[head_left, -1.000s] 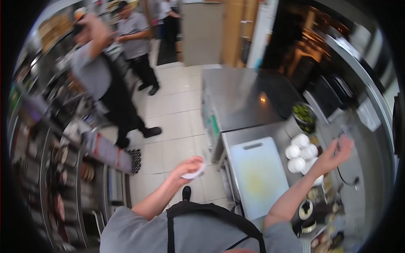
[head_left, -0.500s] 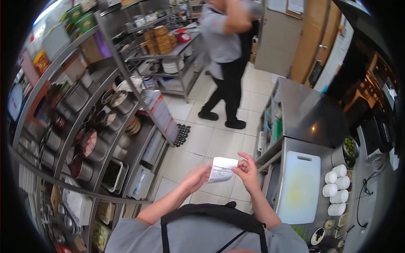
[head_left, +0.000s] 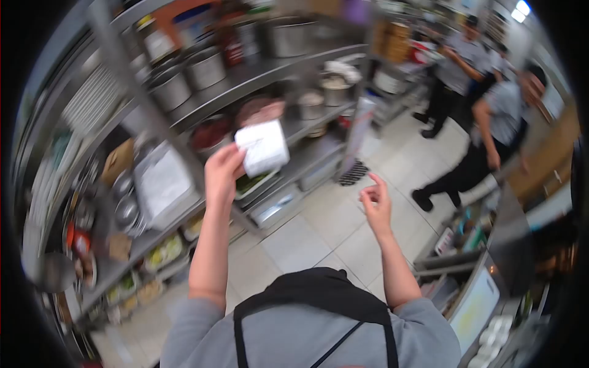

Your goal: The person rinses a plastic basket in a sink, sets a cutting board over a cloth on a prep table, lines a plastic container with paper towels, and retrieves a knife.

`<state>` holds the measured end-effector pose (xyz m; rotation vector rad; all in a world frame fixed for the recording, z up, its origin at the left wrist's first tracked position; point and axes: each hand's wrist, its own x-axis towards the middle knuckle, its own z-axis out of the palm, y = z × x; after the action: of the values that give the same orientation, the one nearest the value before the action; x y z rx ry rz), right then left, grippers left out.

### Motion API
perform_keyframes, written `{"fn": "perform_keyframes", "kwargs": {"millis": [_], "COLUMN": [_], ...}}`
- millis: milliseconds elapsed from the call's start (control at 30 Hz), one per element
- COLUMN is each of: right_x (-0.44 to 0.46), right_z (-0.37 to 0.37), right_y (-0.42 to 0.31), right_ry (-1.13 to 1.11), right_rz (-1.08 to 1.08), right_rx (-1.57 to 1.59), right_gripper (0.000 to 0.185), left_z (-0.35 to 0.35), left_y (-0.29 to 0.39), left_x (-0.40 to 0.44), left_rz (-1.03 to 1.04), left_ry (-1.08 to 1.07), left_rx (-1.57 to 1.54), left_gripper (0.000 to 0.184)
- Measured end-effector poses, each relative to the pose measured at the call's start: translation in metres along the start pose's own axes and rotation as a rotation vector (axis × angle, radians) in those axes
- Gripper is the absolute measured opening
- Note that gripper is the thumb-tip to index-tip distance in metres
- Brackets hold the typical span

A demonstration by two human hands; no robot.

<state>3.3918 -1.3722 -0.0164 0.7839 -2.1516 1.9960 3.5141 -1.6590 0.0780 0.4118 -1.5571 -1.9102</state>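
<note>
A white printed paper slip, like a receipt, is pinched by its left edge in my left hand. Its print is too blurred to read. Behind it on the steel shelf are a pot of dark red food and a pot of pinkish food. My right hand is held up above the floor, apart from the slip, its index finger raised and its fingers loosely bent, with nothing in them.
Steel shelving with pots fills the left. A white tray sits on the lower shelf. Several people in grey shirts stand or walk at the right. A counter with a white cutting board and white cups is at lower right.
My view has swung left toward the shelving. The slip has left my right hand and is now in my left hand alone, raised toward the shelf. More people are in view.
</note>
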Motion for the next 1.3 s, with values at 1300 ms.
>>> {"fn": "perform_keyframes", "kwargs": {"millis": [1300], "right_x": [-0.231], "right_z": [0.117], "right_y": [0.416], "right_ry": [-1.264], "right_rz": [1.269], "right_rx": [-1.069], "right_gripper": [0.038], "left_z": [-0.658], "left_y": [0.421], "left_x": [0.189], "left_rz": [0.771], "left_ry": [0.99], "left_rx": [0.525], "left_gripper": [0.02]}}
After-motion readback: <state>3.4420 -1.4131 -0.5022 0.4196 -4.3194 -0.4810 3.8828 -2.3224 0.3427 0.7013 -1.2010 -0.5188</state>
